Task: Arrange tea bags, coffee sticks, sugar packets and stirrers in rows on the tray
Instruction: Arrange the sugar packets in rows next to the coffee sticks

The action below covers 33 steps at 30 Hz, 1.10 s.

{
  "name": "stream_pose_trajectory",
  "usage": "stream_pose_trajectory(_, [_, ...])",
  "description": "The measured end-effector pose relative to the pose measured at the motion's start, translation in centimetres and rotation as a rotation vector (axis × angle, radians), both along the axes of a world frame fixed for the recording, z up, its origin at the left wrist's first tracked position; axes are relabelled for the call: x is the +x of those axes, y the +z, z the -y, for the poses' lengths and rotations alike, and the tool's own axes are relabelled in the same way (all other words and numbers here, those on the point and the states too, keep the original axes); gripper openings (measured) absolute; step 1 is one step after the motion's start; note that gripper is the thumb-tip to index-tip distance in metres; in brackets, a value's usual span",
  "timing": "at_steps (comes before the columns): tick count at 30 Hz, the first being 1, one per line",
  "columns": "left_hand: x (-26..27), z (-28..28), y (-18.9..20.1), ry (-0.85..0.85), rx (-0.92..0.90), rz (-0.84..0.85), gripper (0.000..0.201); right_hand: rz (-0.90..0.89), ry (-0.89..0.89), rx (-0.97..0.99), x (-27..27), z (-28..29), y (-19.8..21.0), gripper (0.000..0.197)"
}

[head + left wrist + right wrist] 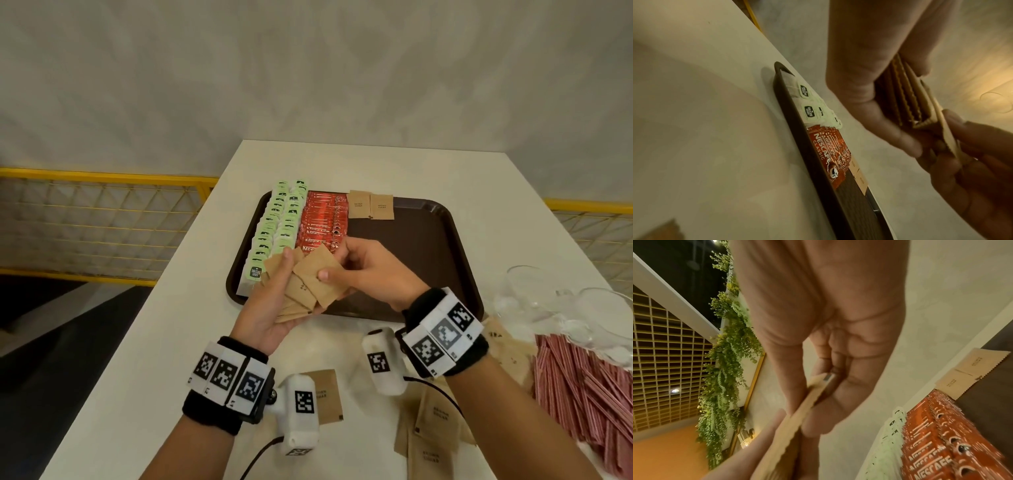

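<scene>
Loose brown sugar packets [432,431] lie scattered on the white table [178,342] nearest the person, with a heap of red-striped stirrers [579,387] just to their right, beside some clear glassware [561,308]. Just beyond, over the near edge of the tray [462,267], the left hand [274,301] cups a fanned stack of sugar packets [298,294], fingers curled round it, while the right hand [366,270] pinches the top packet [317,270] between thumb and fingers, apparently peeling it off the stack. These packets look light, thin and papery with serrated ends, so they would slide over one another easily and bend if squeezed; a gentle pinch at one corner or edge seems the best hold, one at a time. On the tray itself, green-tagged tea bags [274,226] fill rows along the left, red coffee sticks [318,222] sit packed just beside them, and two sugar packets [371,205] lie side by side at the far edge, starting the next row. Most of the tray's right part is bare, and no stirrers are on it yet.
</scene>
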<state>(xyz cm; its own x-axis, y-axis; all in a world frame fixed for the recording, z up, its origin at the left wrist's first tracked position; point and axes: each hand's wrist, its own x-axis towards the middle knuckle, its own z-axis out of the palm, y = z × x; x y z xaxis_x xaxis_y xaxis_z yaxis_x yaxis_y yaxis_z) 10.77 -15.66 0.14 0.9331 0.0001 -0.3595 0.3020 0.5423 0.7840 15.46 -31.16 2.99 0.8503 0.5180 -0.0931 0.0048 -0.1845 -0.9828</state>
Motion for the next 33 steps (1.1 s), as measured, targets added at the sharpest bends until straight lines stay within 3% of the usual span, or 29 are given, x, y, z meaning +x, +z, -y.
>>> stream_pose_trajectory(3, [-0.3,-0.4,-0.1,-0.025,-0.013,-0.004,0.059,-0.033,-0.089,0.063,-0.2,0.2,-0.4,0.020])
stream_pose_trajectory(9, [-0.8,-0.1,-0.2,-0.009,-0.037,0.089,0.034,-0.126,-0.277,0.218,-1.2,0.4,-1.6,0.018])
stream_pose_trajectory(12, [-0.6,-0.4,-0.3,0.018,0.009,0.101,0.029,-0.180,-0.215,0.177,-1.3,0.6,-1.5,0.015])
stream_pose_trajectory(16, [-0.4,-0.5,-0.4,0.023,0.078,0.097,0.028,-0.204,-0.124,0.099,-1.1,0.6,-1.2,0.029])
stream_pose_trajectory(20, [-0.2,-0.3,-0.4,0.028,0.072,0.110,0.027,-0.166,-0.211,0.141,-1.2,0.0,-1.5,0.029])
stream_pose_trajectory(24, [0.0,-0.2,-0.7,0.023,0.120,0.095,0.039,-0.135,-0.275,0.161,-1.0,-0.2,-2.0,0.021])
stream_pose_trajectory(30, [0.7,-0.6,-0.4,-0.061,0.192,0.084,0.039,-0.308,-0.070,0.170,-0.2,0.8,-2.0,0.034])
stream_pose_trajectory(33, [0.9,-0.3,-0.2,-0.106,0.182,0.078,0.032,-0.344,-0.042,0.129,0.5,1.1,-1.6,0.031])
